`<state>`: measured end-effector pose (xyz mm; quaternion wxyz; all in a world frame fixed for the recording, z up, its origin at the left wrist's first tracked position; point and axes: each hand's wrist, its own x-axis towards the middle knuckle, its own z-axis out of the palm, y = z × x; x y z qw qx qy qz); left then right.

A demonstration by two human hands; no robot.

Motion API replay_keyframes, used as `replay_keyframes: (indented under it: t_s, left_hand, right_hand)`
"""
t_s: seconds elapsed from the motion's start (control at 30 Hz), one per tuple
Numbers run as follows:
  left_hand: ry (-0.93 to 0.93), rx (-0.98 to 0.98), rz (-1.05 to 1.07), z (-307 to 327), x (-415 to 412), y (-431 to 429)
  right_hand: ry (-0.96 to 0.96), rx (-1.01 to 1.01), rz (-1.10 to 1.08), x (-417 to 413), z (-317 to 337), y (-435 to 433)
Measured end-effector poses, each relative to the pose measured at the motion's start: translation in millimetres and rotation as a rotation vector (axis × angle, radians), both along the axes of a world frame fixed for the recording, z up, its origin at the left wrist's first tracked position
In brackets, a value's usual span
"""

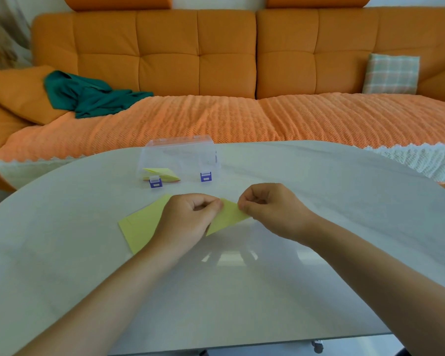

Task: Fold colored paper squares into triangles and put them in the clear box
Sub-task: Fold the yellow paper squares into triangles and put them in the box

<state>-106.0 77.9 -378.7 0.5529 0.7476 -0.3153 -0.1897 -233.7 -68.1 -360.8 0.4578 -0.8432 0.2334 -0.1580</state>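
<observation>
Left hand (188,219), right hand (270,209) pinch crosswise yellow paper (228,215).

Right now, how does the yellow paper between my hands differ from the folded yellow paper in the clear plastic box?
The yellow paper is pinched by the left hand and right hand, outside the clear plastic box; the folded yellow paper lies untouched inside, at its left end. The pinched one is nearer, the folded one farther. Both are pale yellow.

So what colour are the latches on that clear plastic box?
The latches on the clear plastic box are purple; head view shows them.
</observation>
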Motion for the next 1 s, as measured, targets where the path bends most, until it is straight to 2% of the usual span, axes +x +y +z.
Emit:
replay_keyframes:
  t_s: [0.23,0.43,0.67,0.73,0.83,0.9,1.0]
  left_hand:
    - [-0.216,0.075,-0.107,-1.5,-2.8,-0.5]
    - [-0.248,0.127,-0.137,-1.3,0.9,1.9]
    - [-0.070,0.166,-0.197,7.6,8.6,5.1]
    - [-0.119,0.218,-0.204,10.1,15.9,9.1]
    - [-0.321,0.374,-0.169,12.5,27.8,17.0]
    - [-0.376,0.291,-0.073,14.4,30.7,17.8]
    - [-0.299,0.060,-0.044,19.3,28.0,15.5]
  right_hand:
    - [-0.082,-0.043,0.047,3.8,-0.4,8.2]
    - [-0.047,-0.081,0.072,5.6,-1.1,9.0]
    - [-0.190,0.065,-0.182,10.1,-0.3,0.9]
    - [-0.197,0.081,-0.225,11.9,-1.0,1.3]
    - [-0.212,0.119,-0.285,14.1,-0.9,3.0]
    - [-0.218,0.142,-0.287,15.3,0.8,4.5]
    - [-0.238,0.188,-0.250,19.5,2.0,12.7]
